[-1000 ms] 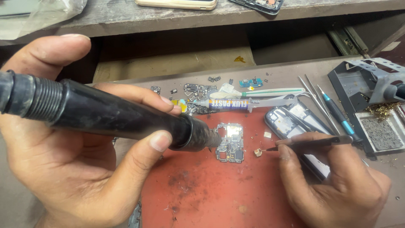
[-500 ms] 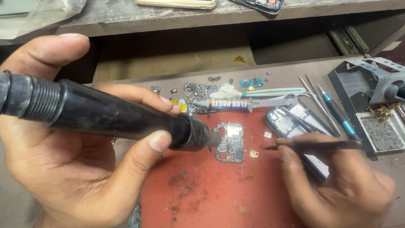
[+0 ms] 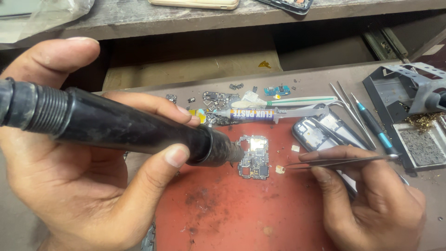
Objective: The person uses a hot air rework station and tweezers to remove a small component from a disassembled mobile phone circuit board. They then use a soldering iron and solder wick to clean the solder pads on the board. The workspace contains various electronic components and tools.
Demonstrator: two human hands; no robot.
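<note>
Tweezers pinched in right hand near circuit board; left hand grips hot-air wand.

Even, fairly bright light falls from above on the red mat, which shows clearly with only soft, faint shadows; behind the mat, the recess under the shelf sinks into deep shadow; left of the mat, the black hot-air handle carries a dull sheen along its top and looms large and slightly soft, being close to the lens; the circuit board on the mat is sharp; the frame corners look slightly stretched and softer.
</note>
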